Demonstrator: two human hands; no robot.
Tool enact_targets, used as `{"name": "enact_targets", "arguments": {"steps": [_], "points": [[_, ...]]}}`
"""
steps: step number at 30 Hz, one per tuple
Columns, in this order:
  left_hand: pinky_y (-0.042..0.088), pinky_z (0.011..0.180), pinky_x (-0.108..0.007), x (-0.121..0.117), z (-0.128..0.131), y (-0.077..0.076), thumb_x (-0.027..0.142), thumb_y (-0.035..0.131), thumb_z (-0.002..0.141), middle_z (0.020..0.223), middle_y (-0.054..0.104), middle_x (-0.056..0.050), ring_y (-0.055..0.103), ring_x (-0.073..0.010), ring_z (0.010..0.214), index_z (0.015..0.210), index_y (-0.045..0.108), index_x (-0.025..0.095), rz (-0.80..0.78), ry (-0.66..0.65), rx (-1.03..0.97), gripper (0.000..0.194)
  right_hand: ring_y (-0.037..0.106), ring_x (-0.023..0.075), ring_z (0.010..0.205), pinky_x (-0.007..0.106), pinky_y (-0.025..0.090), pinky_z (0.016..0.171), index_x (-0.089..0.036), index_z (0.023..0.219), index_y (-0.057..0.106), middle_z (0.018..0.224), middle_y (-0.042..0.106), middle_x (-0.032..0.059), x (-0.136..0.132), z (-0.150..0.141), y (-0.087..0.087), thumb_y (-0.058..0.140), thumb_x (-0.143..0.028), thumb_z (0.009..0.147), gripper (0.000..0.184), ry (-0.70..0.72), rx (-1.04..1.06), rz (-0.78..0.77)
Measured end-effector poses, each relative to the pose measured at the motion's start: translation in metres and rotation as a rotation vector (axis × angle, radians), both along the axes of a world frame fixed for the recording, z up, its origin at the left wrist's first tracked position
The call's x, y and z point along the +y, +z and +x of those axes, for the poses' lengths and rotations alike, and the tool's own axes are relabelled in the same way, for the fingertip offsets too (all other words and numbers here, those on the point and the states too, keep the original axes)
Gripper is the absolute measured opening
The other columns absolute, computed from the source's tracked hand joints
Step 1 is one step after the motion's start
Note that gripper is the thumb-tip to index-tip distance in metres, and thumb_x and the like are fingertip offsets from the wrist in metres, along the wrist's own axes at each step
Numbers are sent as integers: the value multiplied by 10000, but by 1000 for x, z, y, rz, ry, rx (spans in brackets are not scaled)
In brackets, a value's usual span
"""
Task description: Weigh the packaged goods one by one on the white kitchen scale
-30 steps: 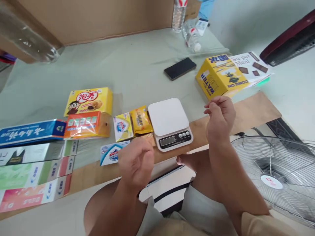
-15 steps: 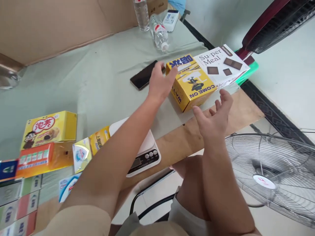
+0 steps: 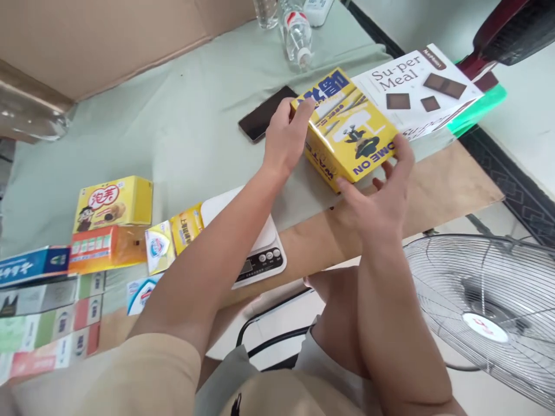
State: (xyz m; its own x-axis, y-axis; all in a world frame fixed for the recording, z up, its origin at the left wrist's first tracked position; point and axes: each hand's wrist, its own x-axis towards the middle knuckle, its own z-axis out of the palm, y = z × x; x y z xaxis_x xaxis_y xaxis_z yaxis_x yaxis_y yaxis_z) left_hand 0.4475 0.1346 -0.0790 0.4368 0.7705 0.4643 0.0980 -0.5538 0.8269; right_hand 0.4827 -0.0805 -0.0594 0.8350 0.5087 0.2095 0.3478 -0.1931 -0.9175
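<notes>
A yellow box (image 3: 347, 124) printed with "COME ON" and "WATER" is gripped between both of my hands, tilted at the right of the table. My left hand (image 3: 284, 138) presses its left side with the fingers on the top edge. My right hand (image 3: 381, 193) cups its near right corner from below. My left forearm crosses over a white kitchen scale (image 3: 255, 257) near the table's front edge. A white "Super Meal" box (image 3: 420, 89) lies just behind the yellow one.
A black phone (image 3: 264, 112) lies beside my left hand. Snack boxes, small packets and flat toothpaste cartons (image 3: 43, 300) line the left. Water bottles (image 3: 297, 32) stand at the back by a cardboard wall. A floor fan (image 3: 485, 312) stands low right.
Both hands rose from near the scale, reached right, and closed on the yellow box, which now tilts. The view swung toward the right.
</notes>
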Motion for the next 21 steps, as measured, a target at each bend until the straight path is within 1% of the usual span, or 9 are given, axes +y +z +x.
{"name": "enact_targets", "arguments": {"steps": [3,5,7,9,11,12,15,18,21], "points": [[638,860,-296,-33,-59,48,348,557,1102,934,677,40,741,-141,959,973,627,236,-129,-105,-10,185,453,337,1524,569,515,1165,-451,1500,404,1695,361,30,0,-8,10,815,-312,730,884,104,68,147],[626,948,-287,-53,-111,76,347,539,1110,1028,700,38,719,-140,1039,1015,626,263,-105,-94,-5,153,448,304,1543,495,555,1138,-468,1505,411,1689,378,17,1,-20,14,834,-337,718,903,264,95,281],[596,1050,-295,-74,-169,96,350,480,1127,1126,715,39,703,-144,1156,1113,649,293,-60,-64,-24,179,466,283,1539,459,574,1120,-514,1508,437,1667,423,-3,2,-39,16,869,-398,726,902,439,101,373],[547,1157,-281,-96,-228,104,452,510,1105,1223,716,47,661,-140,1263,1183,661,305,-78,-35,-78,225,481,281,1531,462,592,1101,-589,1501,452,1655,451,-38,4,-64,17,895,-487,730,895,584,91,399],[567,1151,-291,-117,-283,101,604,576,1033,1309,711,35,650,-168,1322,1267,674,324,-136,-8,-136,378,479,292,1534,495,601,1097,-640,1489,457,1653,450,-71,6,-91,18,902,-572,712,898,690,64,399],[566,1163,-329,-127,-306,96,640,584,1011,1363,700,18,632,-203,1371,1296,681,335,-158,36,-140,429,480,301,1531,517,603,1100,-646,1488,460,1642,457,-77,7,-105,17,907,-610,689,917,736,44,410],[532,1210,-450,-149,-362,73,713,551,971,1503,642,-26,540,-313,1495,1380,679,361,-87,148,-164,554,506,315,1489,566,589,1123,-610,1496,493,1568,513,-58,12,-143,15,942,-624,624,981,860,7,459],[504,1226,-487,-157,-392,48,689,526,976,1526,621,-38,528,-334,1493,1468,632,382,-59,182,-220,589,531,316,1451,558,582,1128,-560,1501,530,1520,558,-23,18,-166,12,976,-533,612,995,931,0,484],[466,1249,-509,-156,-394,33,660,500,1006,1544,599,-65,538,-341,1475,1527,580,367,-46,162,-220,603,538,320,1444,573,546,1161,-536,1520,528,1504,586,-7,26,-164,7,971,-544,611,1012,954,-53,519]]}}
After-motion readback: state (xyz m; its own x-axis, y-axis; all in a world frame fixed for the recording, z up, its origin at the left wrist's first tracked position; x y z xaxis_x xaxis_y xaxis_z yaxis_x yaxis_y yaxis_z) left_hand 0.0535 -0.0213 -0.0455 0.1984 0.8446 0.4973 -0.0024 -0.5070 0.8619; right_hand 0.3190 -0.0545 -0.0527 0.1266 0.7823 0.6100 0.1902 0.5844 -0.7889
